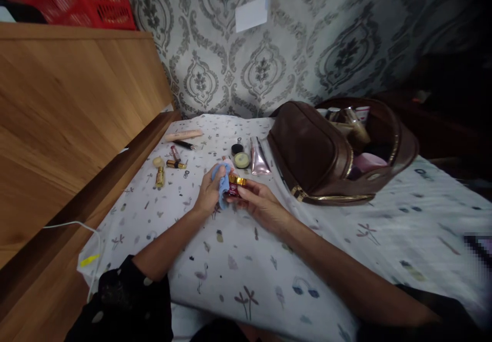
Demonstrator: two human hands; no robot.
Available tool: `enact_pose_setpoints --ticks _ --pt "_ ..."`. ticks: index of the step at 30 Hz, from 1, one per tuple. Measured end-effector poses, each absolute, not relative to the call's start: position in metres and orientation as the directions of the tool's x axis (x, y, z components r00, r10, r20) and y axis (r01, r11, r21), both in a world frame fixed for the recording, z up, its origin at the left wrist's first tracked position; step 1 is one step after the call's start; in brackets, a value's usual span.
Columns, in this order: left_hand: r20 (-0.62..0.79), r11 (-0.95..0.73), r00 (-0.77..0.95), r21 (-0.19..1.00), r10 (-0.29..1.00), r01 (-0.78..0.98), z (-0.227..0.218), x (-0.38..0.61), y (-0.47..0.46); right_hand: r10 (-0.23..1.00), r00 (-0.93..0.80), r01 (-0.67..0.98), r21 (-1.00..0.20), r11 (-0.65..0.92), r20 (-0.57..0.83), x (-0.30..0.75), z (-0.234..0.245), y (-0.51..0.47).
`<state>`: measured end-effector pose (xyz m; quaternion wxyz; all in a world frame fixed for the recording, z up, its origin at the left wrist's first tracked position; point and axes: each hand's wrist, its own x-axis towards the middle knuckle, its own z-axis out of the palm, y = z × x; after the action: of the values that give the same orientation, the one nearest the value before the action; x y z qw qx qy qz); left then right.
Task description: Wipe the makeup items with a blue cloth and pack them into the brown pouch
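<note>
Deep red beneath a gold-coloured cap [239,180], a small container [233,190] sits directly between the two hands, held above the printed white sheet [230,285]. The right hand [265,206] has its thumb and fingers closed around the container's right side; the left hand [207,193] grips a bunched blue cloth [223,198] that meets the opposite side, so neither is clearly nearer. The cap faces away from the person, though blur makes the container's long axis hard to judge. Just beyond lie a pale yellow pot [242,161], a black-topped pot [237,149] and a shiny pink tube [260,160]; farther right stands an open brown bag [307,152].
</note>
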<state>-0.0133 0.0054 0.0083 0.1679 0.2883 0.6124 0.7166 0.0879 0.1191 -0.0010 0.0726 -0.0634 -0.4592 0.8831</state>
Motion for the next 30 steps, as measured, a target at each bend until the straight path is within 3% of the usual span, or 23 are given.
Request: enact_pose_setpoints --ticks 4,10,19,30 --pt "0.237 -0.200 -0.774 0.969 0.588 0.144 0.007 -0.013 0.005 0.217 -0.972 -0.076 -0.764 -0.641 -0.086 0.087 -0.002 0.119" --pt "0.376 -0.155 -0.743 0.923 0.554 0.352 0.015 -0.007 0.002 0.245 -0.965 -0.085 -0.771 -0.631 -0.094 0.088 0.000 0.114" --pt "0.270 -0.170 -0.799 0.963 0.537 0.211 0.013 -0.008 0.005 0.132 -0.989 -0.035 -0.767 -0.640 -0.065 0.091 0.000 0.118" --pt "0.197 -0.115 -0.703 0.980 0.683 0.163 0.013 -0.012 -0.001 0.206 -0.975 -0.087 -0.697 -0.712 -0.088 0.086 -0.004 0.124"
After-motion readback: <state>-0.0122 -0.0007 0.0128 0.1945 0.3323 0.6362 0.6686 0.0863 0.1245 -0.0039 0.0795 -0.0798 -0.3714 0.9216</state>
